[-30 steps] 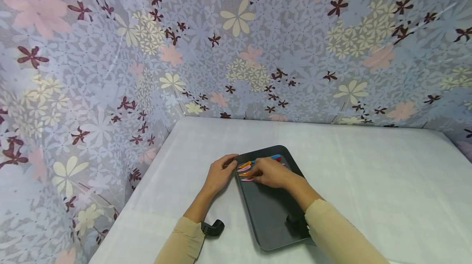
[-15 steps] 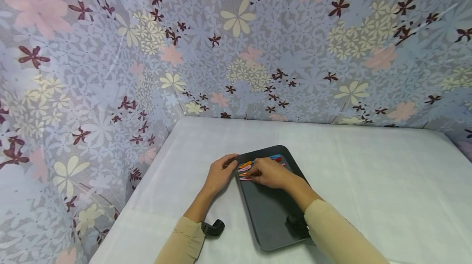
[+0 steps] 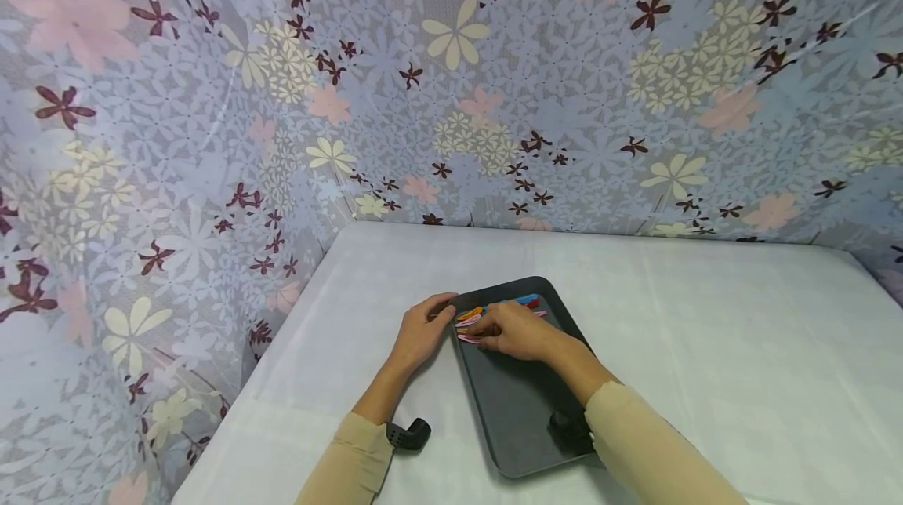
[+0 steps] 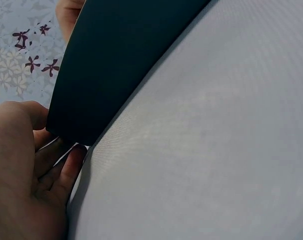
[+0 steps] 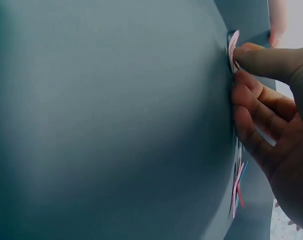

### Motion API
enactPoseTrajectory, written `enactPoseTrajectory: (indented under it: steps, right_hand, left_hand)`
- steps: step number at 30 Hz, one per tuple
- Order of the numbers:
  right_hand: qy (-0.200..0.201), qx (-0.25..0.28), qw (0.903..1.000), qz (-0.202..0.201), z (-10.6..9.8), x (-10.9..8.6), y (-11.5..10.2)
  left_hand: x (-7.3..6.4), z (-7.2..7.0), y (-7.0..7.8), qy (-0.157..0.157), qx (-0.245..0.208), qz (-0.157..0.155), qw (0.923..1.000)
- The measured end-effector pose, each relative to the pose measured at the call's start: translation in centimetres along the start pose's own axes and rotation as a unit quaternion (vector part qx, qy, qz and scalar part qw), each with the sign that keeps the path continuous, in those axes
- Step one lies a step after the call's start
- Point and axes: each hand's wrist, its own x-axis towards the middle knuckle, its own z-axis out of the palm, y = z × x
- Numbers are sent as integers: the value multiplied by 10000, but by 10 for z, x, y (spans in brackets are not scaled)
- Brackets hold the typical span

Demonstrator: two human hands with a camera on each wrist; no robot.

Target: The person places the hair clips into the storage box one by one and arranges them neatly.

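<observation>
A dark grey tray [image 3: 518,411] lies on the white-covered table, with several colourful snap hair clips at its far end. My right hand [image 3: 518,330] reaches into the tray and pinches a pink hair clip [image 5: 233,44] near the left wall, thumb and fingertip against it. Beside that clip, orange [image 3: 469,314] and pink ones lie in a row, partly hidden by the hand. Blue [image 3: 526,299] and red [image 3: 532,304] clips are on the far right side. My left hand [image 3: 416,336] holds the tray's far left corner, with the thumb at the rim in the left wrist view.
White cloth covers the table [image 3: 705,332] around the tray. Floral fabric [image 3: 451,97] hangs behind and to the left. A black wrist camera [image 3: 409,435] is strapped to the left wrist, and another [image 3: 567,425] hangs over the tray's near end.
My right hand's fingertips and the pink clip have shifted slightly left and away from me, towards the other clips. The left hand and the tray stay in place.
</observation>
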Motion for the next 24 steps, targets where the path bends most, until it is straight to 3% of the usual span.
enactPoseTrajectory:
  steps: [10,24]
  right_hand:
    - [-96,219,9988,419,-5,-9,5]
    - [-104,374,9986,348,-9,-17,12]
  left_hand:
    - [-1,0,-1,-20,33,68,10000]
    - [-1,-1,4,-14,-1,-24,10000]
